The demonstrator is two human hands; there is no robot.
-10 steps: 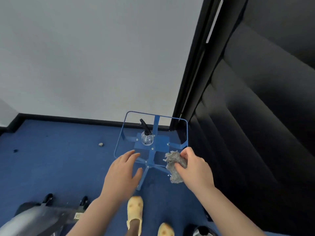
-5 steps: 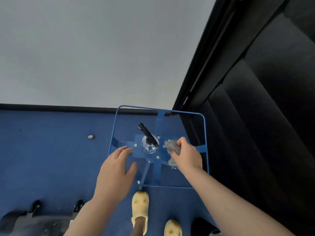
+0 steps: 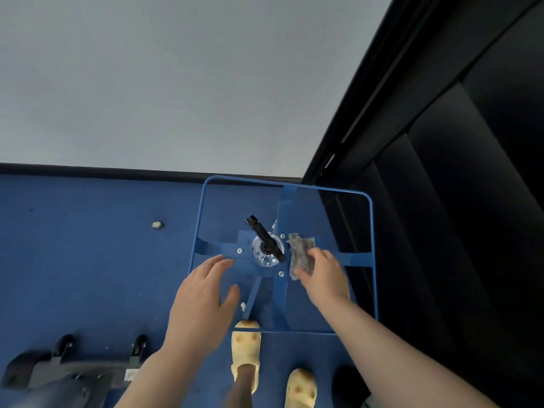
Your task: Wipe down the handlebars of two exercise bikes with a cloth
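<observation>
Head view is filled by a glass-topped side table [image 3: 371, 231] with a blue frame, standing on blue carpet against the wall. A clear spray bottle [image 3: 266, 251] with a black trigger head stands near the table's middle, and the grey cloth [image 3: 299, 254] lies just beside it on the glass.

Risk is judged first. The bottle could be knocked over if the cloth is dragged toward it, since the two are close and the glass is smooth. The cloth could also be left behind or dropped, as only its near edge appears to be gripped. No handlebars are seen; only the wheeled foot of a bike base [image 3: 70, 369] shows at lower left, so wiping is judged not yet under way.

The right hand [image 3: 323, 273] is narrowly closed, its fingers pinched on the cloth's near edge, with the cloth resting on the glass. The left hand [image 3: 203, 298] is spread wide and empty, held over the table's left edge; contact with the glass cannot be told.
</observation>
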